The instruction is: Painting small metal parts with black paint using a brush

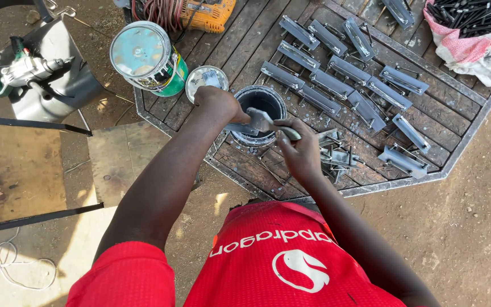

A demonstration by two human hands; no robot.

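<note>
My left hand (pixel 220 104) grips one end of a grey metal bracket (pixel 259 120) and holds it over an open tin of dark paint (pixel 259 102). My right hand (pixel 298 149) holds a paintbrush (pixel 288 132) whose bristles rest on the bracket. The tin stands on an octagonal metal grille (pixel 365 182) lying on the dirt. The tin's round lid (pixel 206 78) lies just left of it.
Several grey painted brackets (pixel 342 71) lie in rows on the grille, and unpainted ones (pixel 336 156) are heaped by my right hand. A large green tin (pixel 149 57) stands at the left. A sack of dark rods (pixel 473 28), an orange power tool (pixel 208 14) and a grinder (pixel 24 71) lie around.
</note>
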